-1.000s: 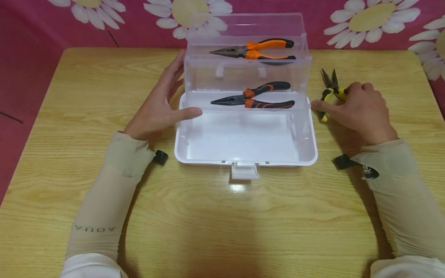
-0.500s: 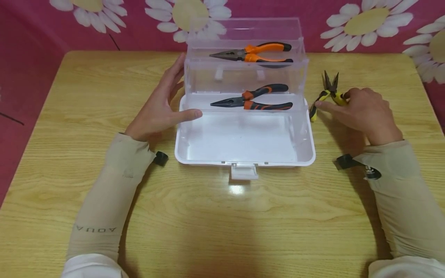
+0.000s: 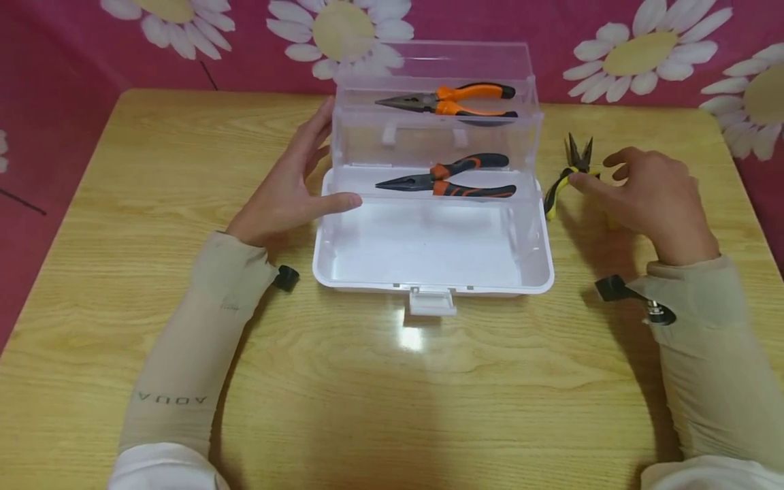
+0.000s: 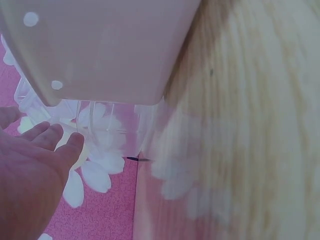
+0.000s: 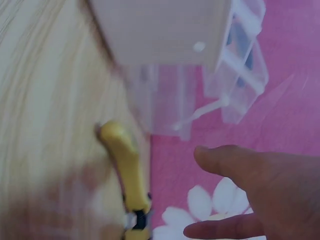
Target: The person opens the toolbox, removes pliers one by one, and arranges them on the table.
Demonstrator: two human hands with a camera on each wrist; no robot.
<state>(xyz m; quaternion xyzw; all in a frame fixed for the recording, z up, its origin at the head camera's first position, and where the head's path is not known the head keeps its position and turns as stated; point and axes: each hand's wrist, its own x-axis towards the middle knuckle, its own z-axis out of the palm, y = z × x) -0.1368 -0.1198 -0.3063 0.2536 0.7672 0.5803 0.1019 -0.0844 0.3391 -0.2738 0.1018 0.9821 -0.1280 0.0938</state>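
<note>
An open toolbox (image 3: 429, 280), with a white base and clear hinged trays, stands on the table. My left hand (image 3: 284, 180) lies along its left side, fingers straight and thumb over the rim. Black-and-orange long-nose pliers (image 3: 456, 186) lie in the lower tray, and orange-handled long-nose pliers (image 3: 459, 101) in the upper one. To the right of the box, yellow-and-black long-nose pliers (image 3: 556, 194) lie on the table, jaws spread. My right hand (image 3: 652, 197) is over them, thumb and fingers apart; the right wrist view shows a gap between it and the yellow handle (image 5: 125, 160).
The wooden table (image 3: 343, 395) stands against a pink wall covering (image 3: 478, 20) with large daisies. A white latch (image 3: 432, 301) sticks out from the box's front. Both sleeves carry small black wrist cameras.
My right hand has let go of the yellow-and-black pliers and drawn slightly right, its fingers parting from the handles. The pliers shifted and turned a little. My left hand stays at the box.
</note>
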